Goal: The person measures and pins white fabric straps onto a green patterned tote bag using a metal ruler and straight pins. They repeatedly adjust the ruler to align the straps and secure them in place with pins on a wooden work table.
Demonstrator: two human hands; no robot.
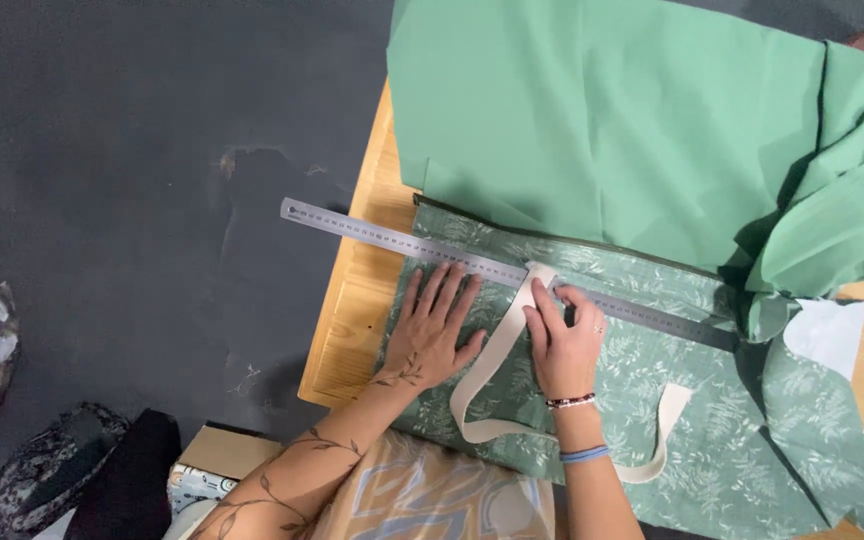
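View from above of a wooden tabletop [352, 330] that fills the right half of the frame, with dark floor to the left. A patterned green cloth [712, 400] lies flat across the lower right; plain green cloth [602, 120] is heaped over the upper right. A steel ruler [392, 238] runs diagonally from centre left to right along the upper edge of the patterned cloth. A cream strap [487, 385] loops over the cloth at lower centre, its upper end reaching the ruler. The left hand [432, 335] lies flat, fingers spread and gripping nothing, palm pressing the patterned cloth just below the ruler and just left of the strap. The right hand [567, 345] rests on the strap's upper end, fingers [544, 305] bent and pressing it against the cloth at the ruler's edge; whether they pinch it cannot be told. Likely risks: the ruler, held by neither hand, could slide if nudged, losing the alignment; the strap end could creep or twist under uneven finger pressure; the heaped plain cloth could slump onto the ruler.
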